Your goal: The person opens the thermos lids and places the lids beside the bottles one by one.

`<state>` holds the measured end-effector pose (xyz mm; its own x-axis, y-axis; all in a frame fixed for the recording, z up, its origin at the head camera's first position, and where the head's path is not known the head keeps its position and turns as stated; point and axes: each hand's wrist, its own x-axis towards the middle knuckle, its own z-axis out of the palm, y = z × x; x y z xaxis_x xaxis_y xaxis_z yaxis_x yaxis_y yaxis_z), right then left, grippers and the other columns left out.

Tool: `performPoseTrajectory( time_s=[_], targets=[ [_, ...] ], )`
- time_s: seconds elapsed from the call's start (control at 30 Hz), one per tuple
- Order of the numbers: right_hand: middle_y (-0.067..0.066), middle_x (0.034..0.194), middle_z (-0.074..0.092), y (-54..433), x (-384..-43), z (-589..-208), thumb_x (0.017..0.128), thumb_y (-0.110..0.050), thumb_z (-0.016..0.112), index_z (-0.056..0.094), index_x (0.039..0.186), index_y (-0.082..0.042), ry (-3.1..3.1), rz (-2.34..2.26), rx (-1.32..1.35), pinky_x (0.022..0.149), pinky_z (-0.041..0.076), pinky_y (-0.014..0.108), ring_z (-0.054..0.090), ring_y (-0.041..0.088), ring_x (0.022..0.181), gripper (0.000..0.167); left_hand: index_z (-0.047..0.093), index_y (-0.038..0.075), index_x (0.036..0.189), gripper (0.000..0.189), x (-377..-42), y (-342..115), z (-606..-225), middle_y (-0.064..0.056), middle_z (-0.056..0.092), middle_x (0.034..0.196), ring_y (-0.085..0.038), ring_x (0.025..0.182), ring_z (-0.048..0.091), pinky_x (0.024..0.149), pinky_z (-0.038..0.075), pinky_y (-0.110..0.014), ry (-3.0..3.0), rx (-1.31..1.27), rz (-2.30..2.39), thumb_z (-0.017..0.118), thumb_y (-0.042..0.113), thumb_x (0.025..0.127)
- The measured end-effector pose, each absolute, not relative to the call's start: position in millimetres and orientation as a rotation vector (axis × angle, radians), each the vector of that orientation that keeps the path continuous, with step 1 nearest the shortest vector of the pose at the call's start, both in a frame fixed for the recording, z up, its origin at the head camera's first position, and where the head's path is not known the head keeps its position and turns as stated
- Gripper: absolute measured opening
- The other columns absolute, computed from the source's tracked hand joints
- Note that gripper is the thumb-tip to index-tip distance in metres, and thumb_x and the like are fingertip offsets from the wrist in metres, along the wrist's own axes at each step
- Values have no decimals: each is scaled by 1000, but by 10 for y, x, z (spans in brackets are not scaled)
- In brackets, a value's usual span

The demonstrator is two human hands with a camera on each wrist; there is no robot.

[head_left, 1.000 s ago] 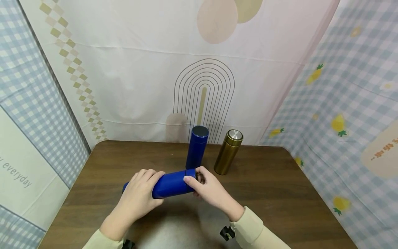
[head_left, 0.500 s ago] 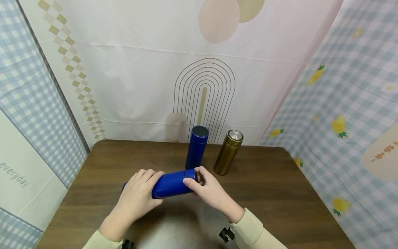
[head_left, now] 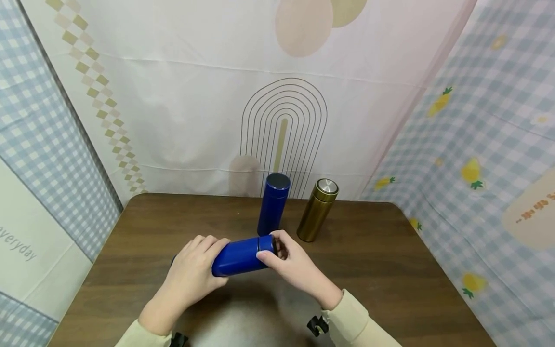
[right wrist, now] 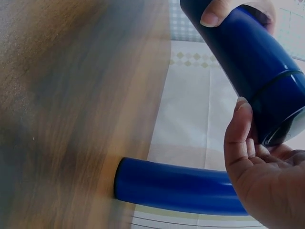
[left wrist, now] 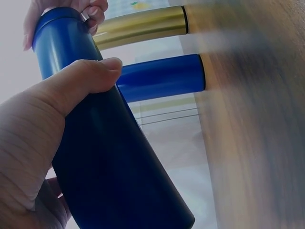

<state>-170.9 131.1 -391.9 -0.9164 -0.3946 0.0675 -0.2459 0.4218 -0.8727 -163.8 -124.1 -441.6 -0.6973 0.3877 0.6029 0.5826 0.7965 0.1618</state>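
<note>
A blue thermos bottle (head_left: 240, 257) is held nearly lengthwise above the table, its lid end to the right. My left hand (head_left: 195, 270) grips its body, thumb on one side and fingers over the other, as the left wrist view shows. At the lid (head_left: 266, 244), my right hand (head_left: 295, 265) has its thumb near the seam and its fingers curled about the end. In the right wrist view the lid sits on the bottle with a thin seam line; part of it is hidden by the hand.
A second blue thermos (head_left: 273, 205) stands upright just behind the held one. To its right stands a gold thermos (head_left: 318, 210) with a silver top. Both are on the brown wooden table (head_left: 390, 270), with a white patterned cloth (head_left: 186, 120) hanging behind it.
The right thumb has shifted slightly down along the lid. Left hand and bottle stay almost in place; the head view has tilted a little.
</note>
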Motion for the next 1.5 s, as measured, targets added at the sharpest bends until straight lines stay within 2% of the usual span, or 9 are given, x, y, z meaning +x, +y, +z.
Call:
performPoseTrajectory(
  time_s=[0.2,0.4,0.53,0.63,0.77,0.9,1.1,1.3,1.5],
  targets=[
    [4,103,57,1383,-1823,-4144,88,-37,71,49,124,-29,2470,-1512,-671,71,52,32,58,19,85,44,64,10,117,72,-1619,-1255,-4395,0,60,96,-23,89,54,81,47,-40,-2447,-720,-483,86,37,54],
    [7,114,55,1359,-1768,-3972,87,-22,73,45,133,-16,2439,-1489,-737,76,53,35,57,24,93,54,64,10,119,72,-1613,-1273,-4401,0,60,98,-22,91,54,82,47,-41,-2477,-717,-520,86,37,56],
    [10,115,54,1344,-1706,-3846,87,-17,73,43,136,-9,2432,-1469,-758,79,52,46,55,29,95,58,63,11,121,73,-1617,-1282,-4405,0,60,101,-24,95,54,85,46,-43,-2503,-705,-521,87,37,57],
    [9,115,54,1353,-1719,-3890,86,-19,75,44,136,-14,2454,-1465,-757,79,51,51,55,28,94,59,62,11,122,75,-1615,-1278,-4411,-1,60,103,-25,97,53,87,45,-45,-2519,-697,-526,87,36,56],
    [6,116,53,1370,-1781,-4044,89,-26,71,44,136,-24,2516,-1495,-703,81,52,41,57,21,95,55,61,10,124,75,-1602,-1266,-4420,-3,60,106,-27,100,54,89,43,-48,-2517,-688,-549,88,33,58],
    [6,110,54,1368,-1816,-4111,97,-36,58,45,136,-21,2550,-1538,-610,80,52,36,58,18,90,44,60,10,125,74,-1590,-1264,-4416,-7,60,110,-30,102,53,91,42,-51,-2480,-665,-525,87,30,59],
    [12,88,58,1352,-1815,-4131,101,-47,43,52,124,-11,2542,-1518,-489,69,54,44,61,27,75,44,59,10,126,75,-1589,-1273,-4413,-9,59,110,-33,102,52,89,42,-52,-2428,-642,-498,88,25,58],
    [8,87,61,1338,-1818,-4157,98,-52,47,54,120,-13,2530,-1459,-455,63,53,37,63,28,73,46,59,10,126,76,-1590,-1267,-4434,-9,59,111,-33,103,52,89,41,-52,-2423,-655,-498,88,23,57],
    [5,88,61,1335,-1827,-4145,95,-51,54,54,119,-13,2506,-1490,-452,62,52,35,60,21,67,45,60,10,127,76,-1589,-1267,-4428,-9,59,111,-33,103,52,89,42,-52,-2435,-657,-499,88,24,57]
  ],
)
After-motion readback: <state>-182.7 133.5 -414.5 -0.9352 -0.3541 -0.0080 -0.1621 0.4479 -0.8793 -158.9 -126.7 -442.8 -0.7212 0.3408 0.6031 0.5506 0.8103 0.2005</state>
